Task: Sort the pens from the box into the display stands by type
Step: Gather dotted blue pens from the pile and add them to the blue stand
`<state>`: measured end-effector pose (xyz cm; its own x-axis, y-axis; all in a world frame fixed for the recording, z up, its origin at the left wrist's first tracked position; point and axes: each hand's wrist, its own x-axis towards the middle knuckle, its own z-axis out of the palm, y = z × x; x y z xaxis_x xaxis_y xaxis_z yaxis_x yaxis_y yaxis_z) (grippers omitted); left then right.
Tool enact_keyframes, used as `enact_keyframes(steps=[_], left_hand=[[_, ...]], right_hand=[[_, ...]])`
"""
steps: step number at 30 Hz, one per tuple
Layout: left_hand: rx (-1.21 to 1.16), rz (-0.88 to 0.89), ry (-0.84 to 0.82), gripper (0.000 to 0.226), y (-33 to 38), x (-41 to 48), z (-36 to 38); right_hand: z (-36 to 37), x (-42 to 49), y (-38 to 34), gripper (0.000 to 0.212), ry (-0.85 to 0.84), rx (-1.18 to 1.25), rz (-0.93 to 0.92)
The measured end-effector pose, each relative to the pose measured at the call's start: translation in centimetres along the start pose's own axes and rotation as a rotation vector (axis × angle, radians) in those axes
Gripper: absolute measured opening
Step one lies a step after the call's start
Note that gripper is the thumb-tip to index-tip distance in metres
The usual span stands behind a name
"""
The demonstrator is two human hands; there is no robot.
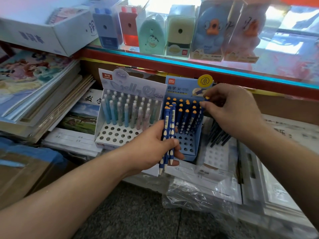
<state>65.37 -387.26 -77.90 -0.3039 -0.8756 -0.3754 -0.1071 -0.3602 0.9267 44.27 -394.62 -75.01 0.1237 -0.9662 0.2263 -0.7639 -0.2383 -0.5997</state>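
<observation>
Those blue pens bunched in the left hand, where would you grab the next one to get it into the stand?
Pinch its upper barrel just under the orange cap, from above. The left hand grips the blue pens round their middles, tips down, so only the capped ends stand free. Held there, it should drop tip first into the blue display stand.

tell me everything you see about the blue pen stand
The blue stand looks like printed cardboard: an upright back card with a round yellow tab, and a base pierced with round holes. Rear rows hold upright dark blue pens with orange tops; front holes are empty. It sits beside the white stand. The right hand pinches one pen at its back right corner; the left hand holds matching pens in front of it.
</observation>
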Motion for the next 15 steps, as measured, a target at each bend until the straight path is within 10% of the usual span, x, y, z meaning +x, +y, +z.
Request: enact_keyframes(steps=[15], left_hand=[[0.016, -0.008, 0.006, 0.018, 0.01, 0.14, 0.07]], right_hand=[[0.24, 0.17, -0.17, 0.013, -0.016, -0.04, -0.014]])
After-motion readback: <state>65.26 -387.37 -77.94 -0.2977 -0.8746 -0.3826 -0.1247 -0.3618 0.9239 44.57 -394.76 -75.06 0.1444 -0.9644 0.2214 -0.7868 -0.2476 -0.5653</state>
